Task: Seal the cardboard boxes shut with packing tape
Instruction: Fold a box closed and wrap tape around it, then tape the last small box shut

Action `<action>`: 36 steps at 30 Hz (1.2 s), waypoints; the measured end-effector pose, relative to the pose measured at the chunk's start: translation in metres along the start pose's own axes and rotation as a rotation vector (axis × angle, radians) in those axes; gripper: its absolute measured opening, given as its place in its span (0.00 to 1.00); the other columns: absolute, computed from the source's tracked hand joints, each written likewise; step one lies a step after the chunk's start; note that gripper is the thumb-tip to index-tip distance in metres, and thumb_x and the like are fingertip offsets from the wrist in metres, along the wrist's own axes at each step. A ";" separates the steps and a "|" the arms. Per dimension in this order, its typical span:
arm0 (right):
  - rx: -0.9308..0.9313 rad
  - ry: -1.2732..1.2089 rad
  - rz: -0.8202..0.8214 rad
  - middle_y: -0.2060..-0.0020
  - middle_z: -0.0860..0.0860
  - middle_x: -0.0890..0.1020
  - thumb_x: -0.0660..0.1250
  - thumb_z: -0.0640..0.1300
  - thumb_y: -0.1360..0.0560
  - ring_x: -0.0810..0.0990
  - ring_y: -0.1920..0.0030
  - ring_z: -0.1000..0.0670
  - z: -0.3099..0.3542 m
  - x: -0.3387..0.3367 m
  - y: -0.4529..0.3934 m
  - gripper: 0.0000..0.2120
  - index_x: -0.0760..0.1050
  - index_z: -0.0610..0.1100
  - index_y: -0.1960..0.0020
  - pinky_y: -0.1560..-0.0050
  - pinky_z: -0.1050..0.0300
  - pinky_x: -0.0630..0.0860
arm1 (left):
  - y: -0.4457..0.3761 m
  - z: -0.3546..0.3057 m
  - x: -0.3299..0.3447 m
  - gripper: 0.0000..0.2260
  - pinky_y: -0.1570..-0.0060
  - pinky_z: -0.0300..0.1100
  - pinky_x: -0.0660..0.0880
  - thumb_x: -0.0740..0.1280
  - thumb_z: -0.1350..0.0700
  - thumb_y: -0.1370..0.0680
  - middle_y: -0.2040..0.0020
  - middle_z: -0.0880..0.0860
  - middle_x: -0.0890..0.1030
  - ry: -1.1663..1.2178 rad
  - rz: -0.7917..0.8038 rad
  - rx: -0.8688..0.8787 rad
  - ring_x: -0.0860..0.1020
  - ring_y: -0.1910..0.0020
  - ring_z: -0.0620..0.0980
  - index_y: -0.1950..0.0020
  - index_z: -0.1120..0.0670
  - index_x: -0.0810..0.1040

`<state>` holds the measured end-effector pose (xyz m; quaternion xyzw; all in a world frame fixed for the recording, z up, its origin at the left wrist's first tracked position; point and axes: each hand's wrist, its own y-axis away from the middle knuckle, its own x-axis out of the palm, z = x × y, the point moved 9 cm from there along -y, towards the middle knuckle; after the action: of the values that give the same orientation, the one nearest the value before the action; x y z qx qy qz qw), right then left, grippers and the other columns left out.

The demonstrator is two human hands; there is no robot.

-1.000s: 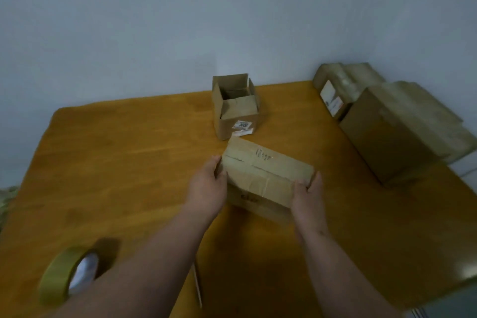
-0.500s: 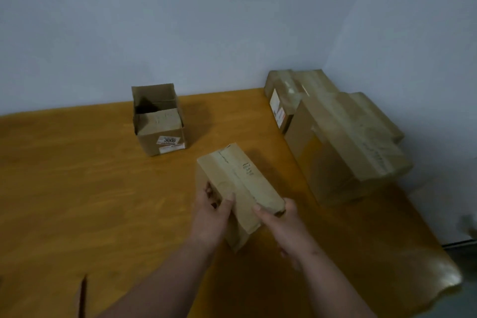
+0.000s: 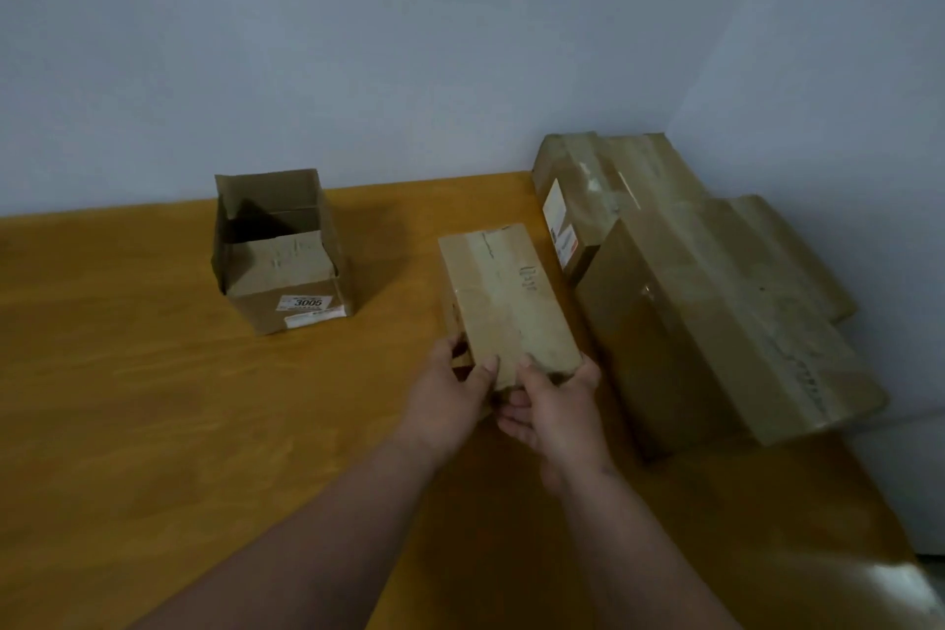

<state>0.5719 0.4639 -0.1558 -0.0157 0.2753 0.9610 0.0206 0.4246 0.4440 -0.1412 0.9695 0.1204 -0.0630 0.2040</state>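
Observation:
A small taped cardboard box (image 3: 503, 302) with handwriting on top is held over the wooden table (image 3: 153, 425), its long side pointing away from me. My left hand (image 3: 450, 394) grips its near left corner, thumb on top. My right hand (image 3: 555, 404) grips the near right corner, fingers underneath. An open cardboard box (image 3: 281, 251) with a white "3005" label stands at the back left, its flaps up. No tape roll is in view.
Two larger taped boxes lie at the right: a big box (image 3: 726, 322) next to the held one and a labelled box (image 3: 593, 200) behind it against the wall. The table's right edge (image 3: 900, 527) runs close by.
The held box has turned lengthwise and moved right, toward the big taped boxes. My view has swung right; the tape roll and the dark stick have left the frame.

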 end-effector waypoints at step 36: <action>-0.344 0.436 0.219 0.51 0.62 0.75 0.55 0.56 0.18 0.77 0.52 0.62 -0.006 0.266 0.070 0.04 0.65 0.63 0.44 0.65 0.71 0.74 | 0.049 0.059 -0.317 0.09 0.65 0.28 0.67 0.62 0.44 0.19 0.50 0.35 0.74 -0.007 -0.435 -0.025 0.73 0.52 0.34 0.40 0.42 0.71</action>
<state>0.3035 0.4095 -0.1350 -0.1950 0.1062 0.9641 -0.1459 0.1276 0.3101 -0.1222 0.9179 0.3269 -0.1071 0.1980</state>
